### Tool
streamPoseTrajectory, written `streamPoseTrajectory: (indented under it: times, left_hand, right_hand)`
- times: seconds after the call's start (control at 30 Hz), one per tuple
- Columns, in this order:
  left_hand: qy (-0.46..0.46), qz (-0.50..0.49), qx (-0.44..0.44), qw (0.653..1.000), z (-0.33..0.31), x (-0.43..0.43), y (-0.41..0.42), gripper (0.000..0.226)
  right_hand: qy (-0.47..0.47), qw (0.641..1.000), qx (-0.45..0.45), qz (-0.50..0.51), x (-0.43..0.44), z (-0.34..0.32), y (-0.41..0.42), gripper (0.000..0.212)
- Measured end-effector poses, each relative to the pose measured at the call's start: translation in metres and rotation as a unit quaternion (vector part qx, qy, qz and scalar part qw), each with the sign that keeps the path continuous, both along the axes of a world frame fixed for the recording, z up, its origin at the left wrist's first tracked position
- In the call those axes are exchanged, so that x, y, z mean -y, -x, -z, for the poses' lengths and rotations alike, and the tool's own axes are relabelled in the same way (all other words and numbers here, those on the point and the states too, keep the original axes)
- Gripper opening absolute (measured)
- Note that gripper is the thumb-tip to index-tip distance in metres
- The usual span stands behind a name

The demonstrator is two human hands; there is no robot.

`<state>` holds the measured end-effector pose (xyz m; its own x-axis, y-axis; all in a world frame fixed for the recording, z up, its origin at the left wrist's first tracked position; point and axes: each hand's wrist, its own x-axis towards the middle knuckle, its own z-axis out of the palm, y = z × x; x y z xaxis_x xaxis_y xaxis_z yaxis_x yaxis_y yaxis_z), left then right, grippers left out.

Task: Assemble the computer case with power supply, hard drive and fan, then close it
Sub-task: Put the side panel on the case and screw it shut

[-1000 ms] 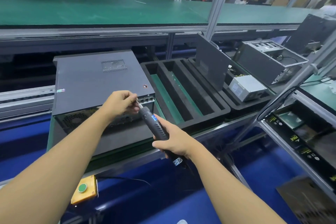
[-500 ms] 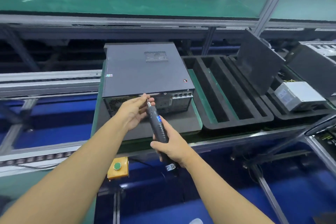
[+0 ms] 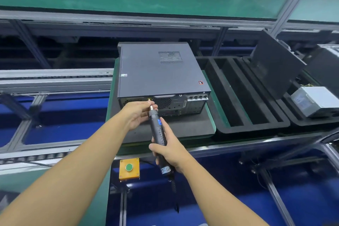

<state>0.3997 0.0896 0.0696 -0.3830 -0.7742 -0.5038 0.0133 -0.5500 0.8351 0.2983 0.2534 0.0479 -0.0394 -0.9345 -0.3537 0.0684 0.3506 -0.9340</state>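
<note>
Clamping the screwdriver (image 3: 159, 130), left grip (image 3: 137, 113) and right grip (image 3: 169, 150) point it at a closed grey case (image 3: 157, 73).

1. The bare left arm comes in from the lower left and stretches forward, almost straight, over the front edge of the desk (image 3: 238, 145).
2. The left hand (image 3: 139, 113) has its fingertips drawn together, and they pinch the tip of the electric screwdriver (image 3: 159, 134).
3. The bare right arm comes up from the lower right.
4. The right hand (image 3: 169, 150) is wrapped round the lower handle of the electric screwdriver. One finger is stretched along the barrel, and the hand is just behind the left hand.
</note>
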Motion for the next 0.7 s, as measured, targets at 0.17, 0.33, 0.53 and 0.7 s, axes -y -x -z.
streamPoseTrajectory:
  times: [0.17,0.33,0.53,0.7]
  left_hand:
    - [-0.007,-0.034,-0.003,0.999,0.008,0.007,0.006,0.02]
    - [-0.004,-0.046,0.01,0.999,0.013,0.01,0.001,0.019]
    - [-0.003,-0.047,0.007,0.999,0.011,0.014,0.0,0.018]
    - [-0.001,-0.039,0.015,0.999,0.011,0.015,0.0,0.016]
  right_hand:
    - [-0.012,1.0,-0.003,0.001,0.012,0.002,0.0,0.102]
    - [-0.018,1.0,-0.012,-0.007,0.017,0.009,-0.001,0.1]
    - [-0.016,1.0,-0.022,-0.004,0.021,0.01,-0.003,0.101]
    - [-0.014,1.0,-0.024,0.001,0.02,0.011,-0.004,0.1]
